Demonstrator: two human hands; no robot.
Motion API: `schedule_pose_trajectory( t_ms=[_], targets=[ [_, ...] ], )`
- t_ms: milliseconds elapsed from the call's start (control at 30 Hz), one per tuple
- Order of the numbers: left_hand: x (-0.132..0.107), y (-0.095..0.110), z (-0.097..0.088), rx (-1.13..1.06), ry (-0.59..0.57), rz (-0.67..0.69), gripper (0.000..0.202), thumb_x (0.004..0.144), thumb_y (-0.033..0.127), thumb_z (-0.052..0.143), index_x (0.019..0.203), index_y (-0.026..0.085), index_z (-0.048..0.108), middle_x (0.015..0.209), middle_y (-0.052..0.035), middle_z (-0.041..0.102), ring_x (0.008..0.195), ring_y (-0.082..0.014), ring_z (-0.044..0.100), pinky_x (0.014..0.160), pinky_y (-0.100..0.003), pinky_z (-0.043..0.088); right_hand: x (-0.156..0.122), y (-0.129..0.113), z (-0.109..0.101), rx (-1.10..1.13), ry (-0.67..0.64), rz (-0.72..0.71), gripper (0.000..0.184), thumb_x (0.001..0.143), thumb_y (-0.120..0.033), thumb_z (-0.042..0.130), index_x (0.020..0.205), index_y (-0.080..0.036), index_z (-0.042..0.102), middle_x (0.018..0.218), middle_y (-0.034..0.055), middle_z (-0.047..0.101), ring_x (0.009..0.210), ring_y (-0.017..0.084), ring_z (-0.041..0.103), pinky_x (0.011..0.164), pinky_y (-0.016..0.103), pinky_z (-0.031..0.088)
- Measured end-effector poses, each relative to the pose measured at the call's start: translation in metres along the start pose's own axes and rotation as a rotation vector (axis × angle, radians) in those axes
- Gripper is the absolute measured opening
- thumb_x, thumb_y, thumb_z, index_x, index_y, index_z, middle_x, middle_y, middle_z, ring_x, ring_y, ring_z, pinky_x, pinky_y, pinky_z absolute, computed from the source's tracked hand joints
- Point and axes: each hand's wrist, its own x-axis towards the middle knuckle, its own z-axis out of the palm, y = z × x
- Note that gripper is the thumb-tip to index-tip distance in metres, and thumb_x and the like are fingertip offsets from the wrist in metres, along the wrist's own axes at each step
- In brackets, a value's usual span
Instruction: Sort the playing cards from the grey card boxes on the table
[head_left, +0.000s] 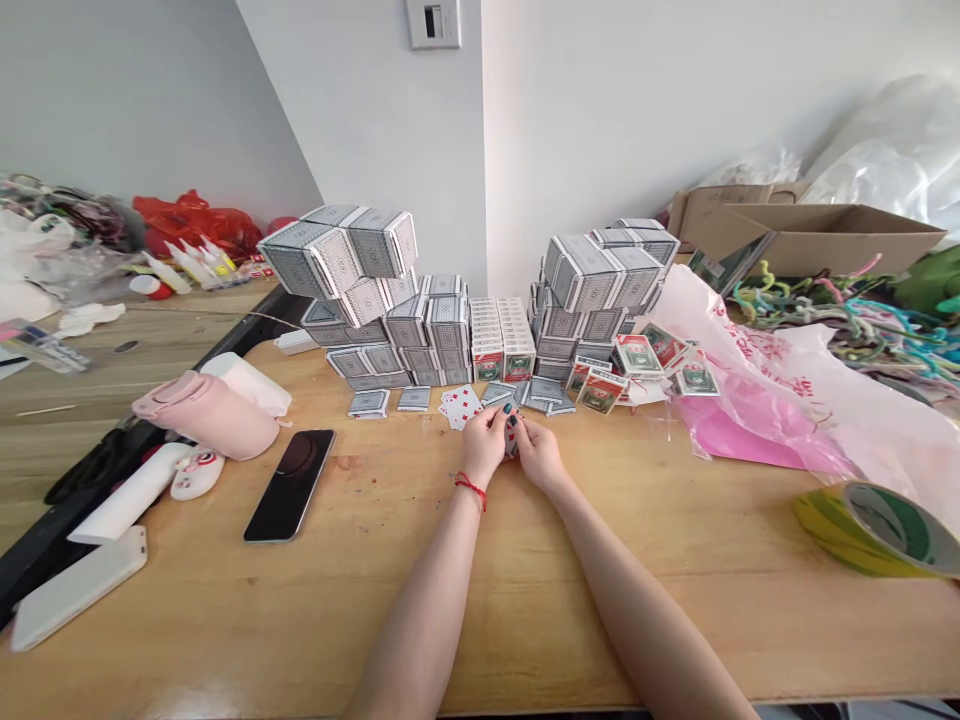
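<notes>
My left hand (486, 440) and my right hand (538, 450) meet at the middle of the table, both closed on a playing card (511, 440) whose face shows red marks. Fingers cover most of it, so I cannot tell whether it is one card or several. Just beyond the left hand lie some face-up cards (460, 407) with red pips. Grey-backed cards (547, 395) lie loose behind the right hand. Further back, two rows of card boxes (502, 340) stand between a left stack of folded grey cards (375, 300) and a right stack (592, 290).
Red and green card boxes (637, 357) lie by a pink plastic bag (772, 400) on the right, with a tape roll (862, 530) nearer. To the left are a black phone (290, 487), a pink bottle (214, 412) and a white power bank (79, 590). A cardboard box (817, 240) stands behind.
</notes>
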Motion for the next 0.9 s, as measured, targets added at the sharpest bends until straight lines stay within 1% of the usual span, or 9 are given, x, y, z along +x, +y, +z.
schedule_pose_trajectory(
  t_ms=[133,233,367,467,600,667,767,900],
  targets=[
    [-0.001,0.003,0.001,0.09,0.026,0.012,0.023,0.078,0.029,0.049,0.078,0.016,0.068,0.082,-0.0055,0.069,0.075,-0.0153,0.06,0.068,-0.025,0.044,-0.002,-0.004,0.0,-0.06,0.001,-0.026,0.045,0.082,-0.053,0.031,0.058,-0.018,0.047,0.051,0.0004,0.049,0.047,0.011,0.04,0.046,0.021,0.032],
    [-0.001,0.004,0.002,0.084,0.036,-0.014,0.023,0.079,0.029,0.048,0.077,0.016,0.067,0.081,-0.0057,0.069,0.075,-0.0154,0.06,0.067,-0.024,0.044,-0.003,-0.005,-0.001,-0.044,0.003,-0.037,0.044,0.082,-0.051,0.032,0.056,-0.018,0.045,0.051,0.0,0.047,0.047,0.01,0.038,0.046,0.021,0.031],
    [-0.001,0.001,0.001,0.019,-0.024,-0.014,0.026,0.08,0.032,0.046,0.082,0.015,0.066,0.084,-0.0061,0.068,0.076,-0.0156,0.06,0.067,-0.024,0.045,-0.001,-0.004,-0.002,0.0,0.028,-0.021,0.044,0.08,-0.051,0.036,0.052,-0.018,0.041,0.048,-0.0017,0.041,0.046,0.009,0.035,0.045,0.021,0.029],
    [-0.001,-0.003,0.001,0.027,-0.066,-0.005,0.03,0.083,0.033,0.041,0.083,0.016,0.065,0.083,-0.006,0.067,0.075,-0.0153,0.06,0.066,-0.025,0.045,0.0,-0.004,-0.003,-0.01,0.054,0.011,0.044,0.079,-0.051,0.039,0.05,-0.017,0.041,0.046,-0.0027,0.039,0.044,0.009,0.034,0.044,0.02,0.027],
    [-0.001,-0.006,0.003,0.052,-0.073,0.013,0.031,0.085,0.032,0.038,0.082,0.016,0.064,0.084,-0.0056,0.067,0.076,-0.0152,0.06,0.069,-0.025,0.044,0.001,-0.005,-0.003,-0.022,0.08,0.032,0.043,0.076,-0.052,0.042,0.052,-0.017,0.045,0.045,-0.003,0.039,0.044,0.009,0.035,0.044,0.02,0.028],
    [-0.002,-0.007,0.004,0.063,-0.07,0.022,0.029,0.084,0.031,0.039,0.081,0.017,0.064,0.083,-0.005,0.067,0.076,-0.015,0.06,0.069,-0.025,0.044,0.001,-0.004,-0.002,-0.008,0.086,0.04,0.044,0.076,-0.053,0.042,0.051,-0.017,0.045,0.045,-0.0029,0.039,0.044,0.009,0.035,0.044,0.02,0.028],
    [-0.003,-0.007,0.004,0.069,-0.068,0.032,0.026,0.082,0.032,0.042,0.081,0.017,0.064,0.081,-0.0046,0.067,0.076,-0.015,0.059,0.068,-0.025,0.043,0.002,-0.002,-0.002,0.029,0.079,0.05,0.045,0.076,-0.053,0.042,0.049,-0.017,0.043,0.045,-0.0028,0.038,0.045,0.009,0.035,0.043,0.02,0.028],
    [-0.002,-0.005,0.003,0.043,-0.079,0.004,0.025,0.08,0.032,0.046,0.08,0.016,0.065,0.082,-0.0057,0.067,0.076,-0.0153,0.059,0.068,-0.025,0.043,0.002,0.0,-0.003,0.029,0.053,0.043,0.046,0.076,-0.053,0.042,0.048,-0.016,0.046,0.044,-0.0023,0.041,0.044,0.009,0.038,0.043,0.02,0.029]
  ],
)
